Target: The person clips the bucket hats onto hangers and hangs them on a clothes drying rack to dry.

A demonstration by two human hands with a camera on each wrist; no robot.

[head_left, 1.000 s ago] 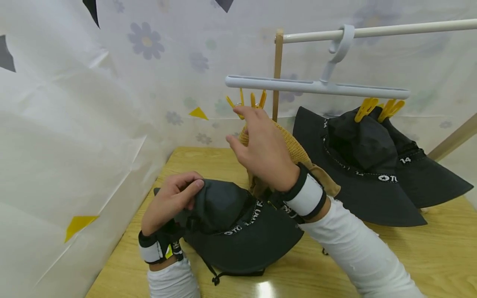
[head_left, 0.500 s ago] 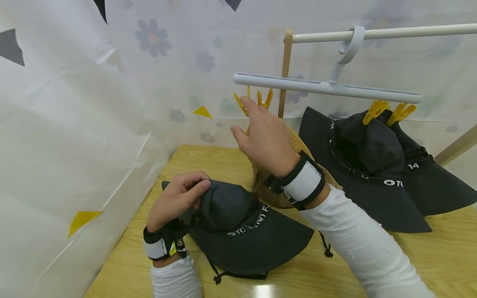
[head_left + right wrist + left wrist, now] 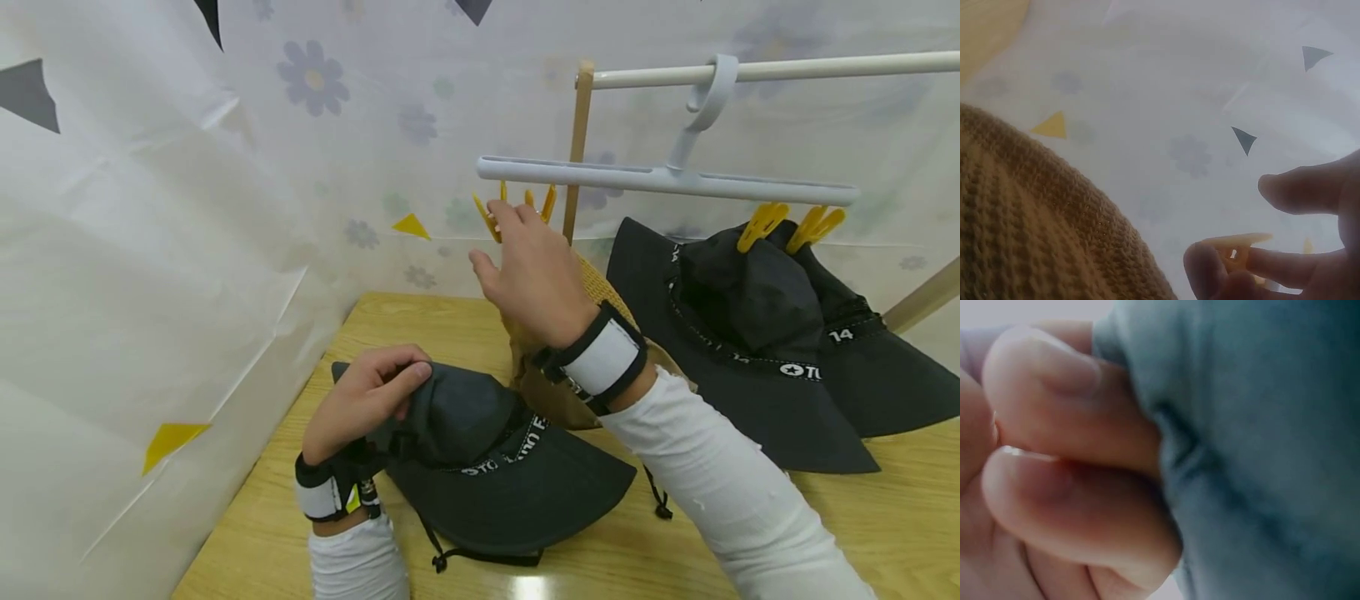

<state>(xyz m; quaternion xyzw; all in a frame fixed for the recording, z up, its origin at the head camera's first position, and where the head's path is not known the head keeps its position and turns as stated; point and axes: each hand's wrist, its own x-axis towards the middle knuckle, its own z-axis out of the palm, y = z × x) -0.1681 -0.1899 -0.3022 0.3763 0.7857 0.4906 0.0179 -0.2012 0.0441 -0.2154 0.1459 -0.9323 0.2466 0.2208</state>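
My left hand [image 3: 372,400] pinches the crown of a black bucket hat [image 3: 517,500] with white lettering, which lies on the table. In the left wrist view, curled fingers [image 3: 1079,519] meet its dark cloth [image 3: 1272,456]. My right hand [image 3: 536,271] is raised in front of a mustard knit hat [image 3: 600,283]. Its fingers touch a yellow clip [image 3: 1235,244], while the thumb stands apart. Two yellow clips [image 3: 486,218] hang under the left end of a pale hanger [image 3: 570,172]; the hand partly hides them and the knit hat.
Another black hat [image 3: 750,308] hangs by yellow clips [image 3: 763,227] from the hanger's right end. The hanger hooks over a white rail [image 3: 840,67] on wooden posts. Cords dangle near the wooden table [image 3: 427,312]. A flower-patterned sheet [image 3: 420,50] stands behind.
The view has shifted slightly, so the scene sits a little farther right. My right wrist has moved a little left, uncovering more of the brown brim. The left hand keeps its hold.
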